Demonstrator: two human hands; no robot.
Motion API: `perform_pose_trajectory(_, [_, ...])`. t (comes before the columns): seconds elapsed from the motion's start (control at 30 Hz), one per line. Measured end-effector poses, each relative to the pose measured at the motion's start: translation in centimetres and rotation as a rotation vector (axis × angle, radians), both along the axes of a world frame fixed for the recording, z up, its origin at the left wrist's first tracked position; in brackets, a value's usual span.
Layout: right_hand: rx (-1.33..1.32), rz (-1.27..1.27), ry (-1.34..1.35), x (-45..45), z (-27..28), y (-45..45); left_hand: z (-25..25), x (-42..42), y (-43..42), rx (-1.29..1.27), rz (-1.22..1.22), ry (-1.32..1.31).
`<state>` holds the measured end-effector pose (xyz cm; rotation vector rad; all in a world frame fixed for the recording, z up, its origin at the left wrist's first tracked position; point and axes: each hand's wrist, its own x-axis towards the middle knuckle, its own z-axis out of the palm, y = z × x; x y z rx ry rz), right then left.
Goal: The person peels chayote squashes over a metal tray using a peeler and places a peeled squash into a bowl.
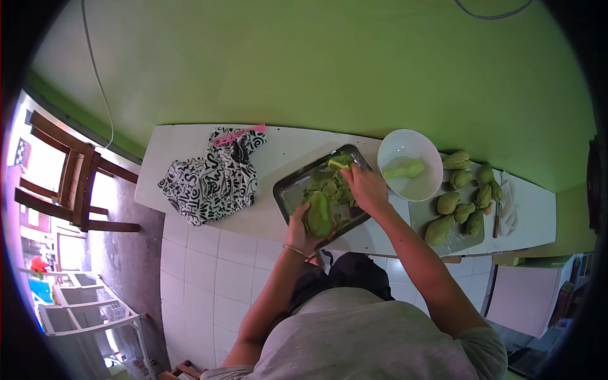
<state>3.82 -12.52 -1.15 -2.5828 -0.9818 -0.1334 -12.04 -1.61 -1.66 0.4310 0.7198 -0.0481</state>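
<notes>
My left hand point(297, 227) is wrapped around a green chayote point(319, 215), partly peeled, above the near side of a metal tray point(278, 192). In my right hand point(367, 189) is a yellow-edged peeler point(340, 163), held over the far side of the tray, apart from the chayote. Green peelings point(329, 185) lie heaped in the tray between my hands. A white bowl point(388, 144) stands to the right of the tray, with a pale peeled chayote point(405, 169) inside.
Several unpeeled chayotes point(448, 203) lie on another tray at the right, with a wooden-handled knife point(496, 227) and clear plastic point(508, 209) beside it. A black-and-white patterned cloth point(212, 183) covers part of the left counter. The green wall point(285, 69) borders the far edge.
</notes>
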Motion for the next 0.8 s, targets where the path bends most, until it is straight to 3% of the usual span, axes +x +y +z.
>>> perform_pose_trajectory(0.17, [0.176,-0.004,0.235,-3.0,1.9,-0.4,-1.8,-0.3,2.1,0.008,-0.054,-0.108])
perform_pose_trajectory(0.3, [0.140,0.091,0.420,-7.9,3.0,-0.7,0.4,0.8,1.4,-0.010,0.036,0.076])
perform_pose_trajectory(0.6, [0.154,0.223,-0.096,-6.1,-0.2,1.6,-1.9,1.0,2.7,0.024,-0.001,0.156])
perform_pose_trajectory(0.7, [0.181,0.216,-0.077,-5.9,-1.0,2.7,-2.5,1.0,3.5,0.036,-0.009,0.126])
perform_pose_trajectory(0.8, [0.005,0.040,0.001,-3.1,-1.9,3.3,-1.9,0.7,2.7,0.041,-0.100,0.097])
